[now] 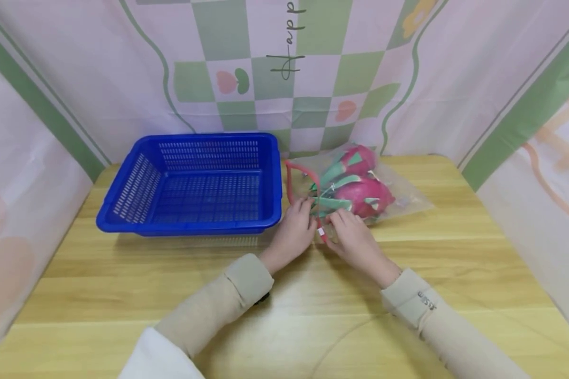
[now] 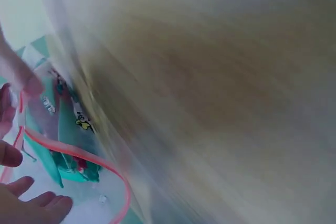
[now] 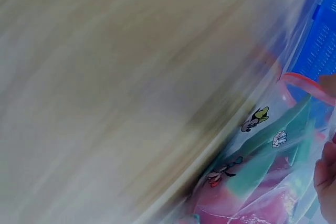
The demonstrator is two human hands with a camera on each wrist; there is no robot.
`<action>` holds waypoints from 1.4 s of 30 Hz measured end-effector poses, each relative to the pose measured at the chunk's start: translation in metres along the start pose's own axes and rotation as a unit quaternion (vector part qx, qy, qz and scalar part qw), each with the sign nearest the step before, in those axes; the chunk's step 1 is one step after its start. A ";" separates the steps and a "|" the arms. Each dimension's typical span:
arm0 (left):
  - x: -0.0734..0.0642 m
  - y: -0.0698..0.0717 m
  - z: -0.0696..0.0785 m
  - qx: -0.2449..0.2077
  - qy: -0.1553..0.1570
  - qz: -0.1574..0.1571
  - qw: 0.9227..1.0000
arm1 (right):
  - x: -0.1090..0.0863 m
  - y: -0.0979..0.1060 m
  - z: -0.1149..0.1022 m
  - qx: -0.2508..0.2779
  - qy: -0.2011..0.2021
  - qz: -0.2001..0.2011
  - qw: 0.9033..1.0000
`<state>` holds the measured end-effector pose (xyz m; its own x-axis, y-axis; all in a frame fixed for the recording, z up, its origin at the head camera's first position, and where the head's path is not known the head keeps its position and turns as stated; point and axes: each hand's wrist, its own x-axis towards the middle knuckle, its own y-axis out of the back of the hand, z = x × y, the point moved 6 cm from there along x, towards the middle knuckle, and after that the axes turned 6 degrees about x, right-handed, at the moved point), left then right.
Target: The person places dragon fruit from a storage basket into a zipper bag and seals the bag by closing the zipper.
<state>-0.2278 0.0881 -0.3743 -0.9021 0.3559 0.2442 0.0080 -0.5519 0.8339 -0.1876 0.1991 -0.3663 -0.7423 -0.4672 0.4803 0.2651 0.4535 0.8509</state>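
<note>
A clear plastic zip bag point(image 1: 410, 200) with a red zip edge lies on its side, its mouth toward me and spread into a loop. Inside are two pink toy dragon fruits point(image 1: 367, 195) with green leaves. My right hand point(image 1: 360, 247) pinches the near end of the red edge beside its white slider point(image 1: 321, 231). At the mouth's left side is my left hand point(image 1: 291, 231), touching the bag. Its fingers point(image 2: 44, 205) look loosely extended in the left wrist view, apart from the thumb. Small cartoon prints point(image 3: 255, 119) show on the plastic.
Left of the bag stands an empty blue plastic basket point(image 1: 189, 230) with slotted walls, its right rim close to the bag mouth. Both sit on a wood-grain table point(image 1: 294, 326). A patterned cloth point(image 1: 275, 79) hangs behind the table.
</note>
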 end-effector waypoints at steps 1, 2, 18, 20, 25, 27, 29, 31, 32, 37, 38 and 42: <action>-0.002 0.001 0.002 0.018 -0.016 0.007 1.000 | 0.000 0.000 0.001 0.004 -0.004 0.001 1.000; -0.004 0.002 0.004 0.034 -0.031 0.016 0.999 | -0.001 0.001 0.002 0.009 -0.009 0.002 1.000; -0.022 0.008 0.014 0.207 -0.245 0.143 0.936 | -0.002 0.006 0.007 0.035 0.007 0.062 0.997; -0.022 0.006 0.015 0.227 -0.275 0.151 0.922 | -0.003 0.006 0.007 0.033 0.012 0.070 0.997; -0.021 0.003 0.017 0.269 -0.319 0.159 0.895 | -0.005 0.008 0.006 0.036 0.031 0.092 0.995; -0.020 0.002 0.017 0.281 -0.326 0.160 0.888 | -0.005 0.008 0.005 0.037 0.042 0.101 0.993; -0.019 0.002 0.017 0.288 -0.328 0.162 0.885 | -0.006 0.008 0.004 0.031 0.054 0.110 0.992; -0.018 0.001 0.016 0.296 -0.328 0.165 0.882 | -0.006 0.008 0.002 0.017 0.066 0.116 0.991; -0.017 0.001 0.016 0.301 -0.327 0.167 0.880 | -0.006 0.008 0.001 0.008 0.071 0.118 0.990; -0.016 0.001 0.016 0.314 -0.323 0.171 0.877 | -0.006 0.007 -0.001 -0.037 0.081 0.112 0.990; -0.016 0.001 0.016 0.316 -0.322 0.171 0.876 | -0.006 0.007 -0.001 -0.043 0.081 0.108 0.990; -0.015 0.000 0.018 0.328 -0.325 0.163 0.872 | -0.008 0.006 -0.002 -0.063 0.088 0.098 0.989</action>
<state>-0.2067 0.0964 -0.3690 -0.3728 0.7301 0.5727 0.6558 -0.2293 0.7193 -0.1790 0.2039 -0.3643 -0.5533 -0.5098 0.6588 0.4767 0.4548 0.7523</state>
